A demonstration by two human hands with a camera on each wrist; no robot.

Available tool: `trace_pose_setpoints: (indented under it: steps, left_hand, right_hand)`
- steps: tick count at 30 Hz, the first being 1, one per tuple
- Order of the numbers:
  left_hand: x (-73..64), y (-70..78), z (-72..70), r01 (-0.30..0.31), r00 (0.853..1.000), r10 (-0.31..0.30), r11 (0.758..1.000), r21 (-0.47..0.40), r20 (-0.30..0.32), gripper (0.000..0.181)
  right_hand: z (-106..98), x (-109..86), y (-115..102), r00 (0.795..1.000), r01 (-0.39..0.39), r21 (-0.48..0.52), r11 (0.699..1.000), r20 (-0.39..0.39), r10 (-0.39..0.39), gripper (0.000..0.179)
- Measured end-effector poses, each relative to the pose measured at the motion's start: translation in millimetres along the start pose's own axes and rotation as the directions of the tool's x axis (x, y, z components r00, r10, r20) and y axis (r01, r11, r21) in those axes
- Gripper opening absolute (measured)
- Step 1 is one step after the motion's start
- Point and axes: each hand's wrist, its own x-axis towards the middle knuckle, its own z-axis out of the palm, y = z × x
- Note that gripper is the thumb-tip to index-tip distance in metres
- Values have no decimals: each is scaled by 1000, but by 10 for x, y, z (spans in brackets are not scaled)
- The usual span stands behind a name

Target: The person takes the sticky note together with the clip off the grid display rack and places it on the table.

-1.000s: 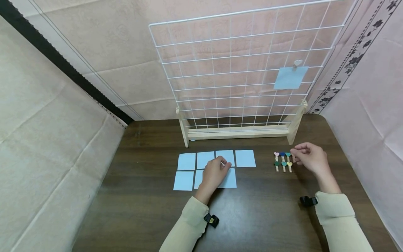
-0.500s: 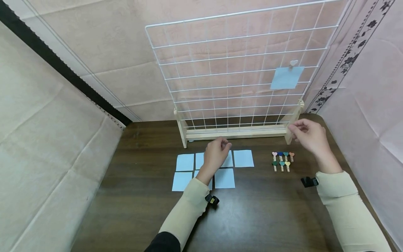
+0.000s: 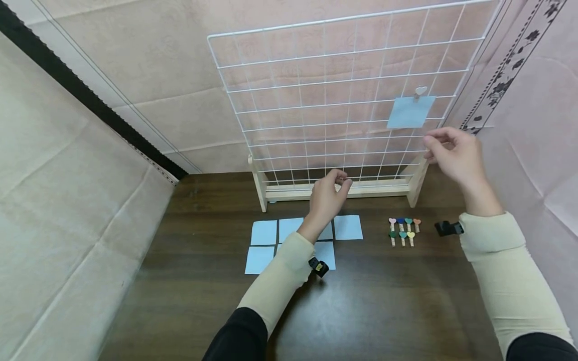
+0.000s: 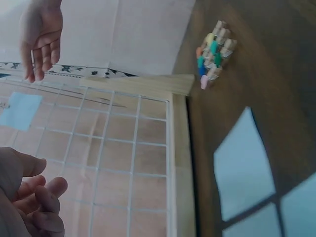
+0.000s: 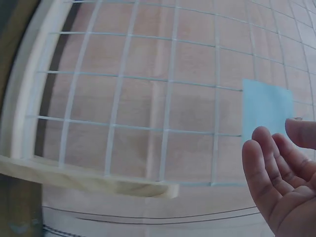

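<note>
A wire grid panel [image 3: 316, 118] stands upright in a pale wooden base [image 3: 334, 192]. One light-blue paper square [image 3: 410, 114] hangs at its right side under a white heart-topped clothespin [image 3: 421, 91]. My right hand [image 3: 462, 158] hovers below and right of that square, thumb apart from loosely bent fingers. In the right wrist view this hand [image 5: 279, 190] overlaps the paper and holds nothing visible. My left hand [image 3: 326, 199] is raised before the lower middle of the grid. Its fingers are loosely curled; the left wrist view shows nothing between thumb and fingers [image 4: 49, 200].
Several blue paper squares [image 3: 259, 259] lie in two rows on the brown table [image 3: 189, 301], partly hidden by my left arm. Several small heart-topped clothespins [image 3: 403, 235] lie in two rows to the right. Light cloth [image 3: 77, 215] hangs around the table.
My right hand has risen from beside the small clothespins to the grid's right edge. My left hand has moved from above the papers, forward and right, to the grid's lower part.
</note>
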Motion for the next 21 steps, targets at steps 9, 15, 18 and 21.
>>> trace_pose_setpoints:
  steps: [9, 15, 18, 21]
  left_hand:
    - [316, 237, 60, -38, 999, 37, 986, -164, -10, 26]
    - [525, 368, 99, -64, 998, 67, 974, -217, 7, 32]
    - [647, 440, 96, -78, 996, 88, 971, -226, 34, 39]
    - [758, 522, 84, -87, 993, 101, 971, -224, 52, 45]
  right_hand:
    - [11, 241, -239, 993, 65, 36, 997, -104, -61, 30]
    - [1, 348, -397, 985, 87, 50, 995, -154, -79, 32]
    - [-24, 407, -489, 987, 88, 26, 996, -140, -83, 35]
    - [-34, 468, -571, 990, 93, -18, 995, -106, -95, 38]
